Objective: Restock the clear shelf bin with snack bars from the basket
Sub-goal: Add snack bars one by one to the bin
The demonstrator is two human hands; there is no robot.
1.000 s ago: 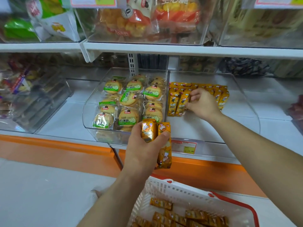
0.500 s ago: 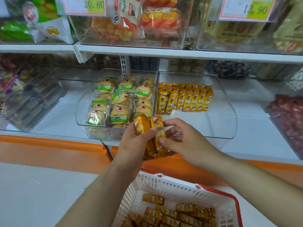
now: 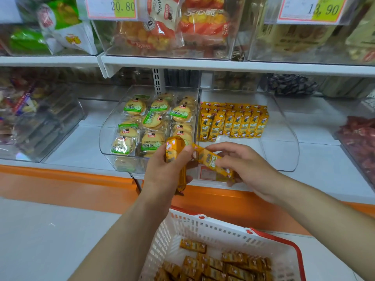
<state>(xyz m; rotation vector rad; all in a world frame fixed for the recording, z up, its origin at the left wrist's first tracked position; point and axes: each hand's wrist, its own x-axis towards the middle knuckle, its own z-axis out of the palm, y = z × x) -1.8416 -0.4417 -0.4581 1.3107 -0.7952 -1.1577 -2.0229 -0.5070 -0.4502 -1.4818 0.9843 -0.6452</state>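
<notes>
Centre of frame, just in front of the shelf edge: one orange snack bar (image 3: 209,159), tilted down toward the right, pinched along its length between thumb and fingertips of the right hand (image 3: 249,169). Upper end right by the thumb of the left hand (image 3: 166,171); touching or not, impossible to tell. Gripped in that left hand, fingers curled round: a small bunch (image 3: 174,149) of the same bars, tops poking up above the thumb, one end hanging below the palm. Number in the bunch not readable.

Just above and behind both hands, middle of frame: the clear shelf bin (image 3: 284,142), curved front wall, only partly filled. Along the back of it, rows of orange bars (image 3: 235,123) set side by side, packed against the left wall; bare bin floor in front of them and to the right.

Bottom centre to bottom right: white basket (image 3: 203,226) with red rim, loose bars (image 3: 223,264) lying in a heap on the bottom.

Left of the bin, wall against wall: a second clear bin (image 3: 105,142) full of round yellow cakes (image 3: 152,120) in green-labelled wrappers. Far left: a third clear bin (image 3: 50,126), contents blurred. Right edge: dark red packets (image 3: 361,138). Across the top: white upper shelf (image 3: 223,64) carrying bins of bagged snacks, with a price tag (image 3: 121,7) reading 20.80 at upper left and another tag (image 3: 322,9) reading 13.90 at upper right. Under the lower shelf: an orange strip (image 3: 60,183) running the width of the frame.
</notes>
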